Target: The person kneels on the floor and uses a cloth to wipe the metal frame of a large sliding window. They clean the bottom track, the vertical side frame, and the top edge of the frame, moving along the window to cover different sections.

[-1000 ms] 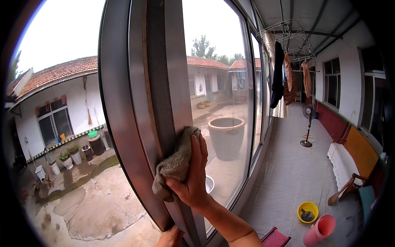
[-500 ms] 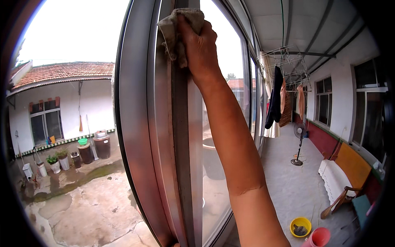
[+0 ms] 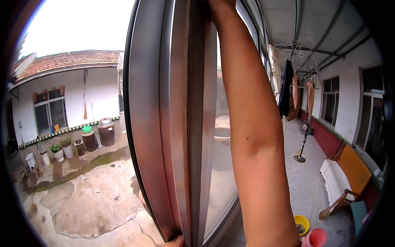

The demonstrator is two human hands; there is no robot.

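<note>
A tall grey metal window frame (image 3: 176, 123) stands upright before me, bowed by the lens, with a dark strip along it. My right arm reaches up its right side, across the glass pane (image 3: 224, 181). My right hand (image 3: 222, 5) is at the top edge of the picture against the frame; only its wrist end shows. Its fingers are cut off, and the grey cloth it held a moment ago is out of sight. Low down, my left hand (image 3: 177, 242) shows just a bit of finger, closed on the lower part of the frame.
Left lies a courtyard with lidded brown vats (image 3: 106, 132) and potted plants (image 3: 57, 152) along a white wall. To the right, a corridor holds a hanging drying rack (image 3: 299, 51), standing fan (image 3: 302, 142), wooden bench (image 3: 349, 173), yellow basin (image 3: 302, 224) and pink bucket (image 3: 316, 237).
My right hand has gone up and slightly right along the frame, taking the cloth out of view. More of my left hand shows at the bottom. The whole view has shifted slightly.
</note>
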